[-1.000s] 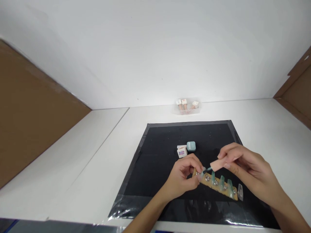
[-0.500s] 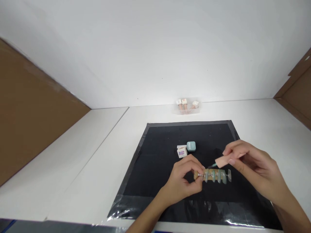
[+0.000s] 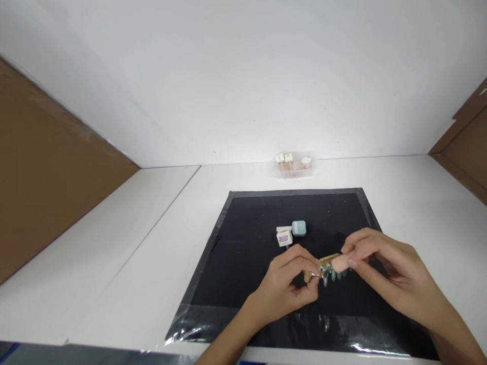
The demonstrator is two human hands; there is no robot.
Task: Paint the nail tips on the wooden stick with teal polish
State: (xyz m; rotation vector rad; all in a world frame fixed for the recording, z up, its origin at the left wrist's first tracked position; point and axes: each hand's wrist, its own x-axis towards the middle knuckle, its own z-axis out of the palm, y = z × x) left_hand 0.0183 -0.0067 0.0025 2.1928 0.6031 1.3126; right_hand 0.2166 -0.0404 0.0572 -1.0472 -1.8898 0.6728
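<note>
Between the thumb and fingers of my left hand (image 3: pixel 291 279) is one end of a tan display strip (image 3: pixel 329 258) carrying several green-tinted false nail tips (image 3: pixel 334 276). The strip is tilted, its far end pointing right and slightly up. My right hand (image 3: pixel 391 276) pinches a pale pink nail polish brush cap (image 3: pixel 341 262) directly over the strip. The brush tip is hidden by the cap and the nail tips, so I cannot tell if it touches one. Beyond my left hand, a white square bottle (image 3: pixel 284 238) and a teal square container (image 3: pixel 299 228) rest close together.
Under my hands lies a black mat (image 3: pixel 243 274) with clear film along its front edge. Behind it, a clear plastic box (image 3: pixel 296 171) holds several white-and-pink bottles on the white table (image 3: pixel 152 243). Brown boards (image 3: pixel 49 177) flank both sides, and a white wall rises behind.
The brush cap has moved left and slightly down, over the strip. The strip has turned, so its nail tips now hang toward me. My left hand keeps its grip.
</note>
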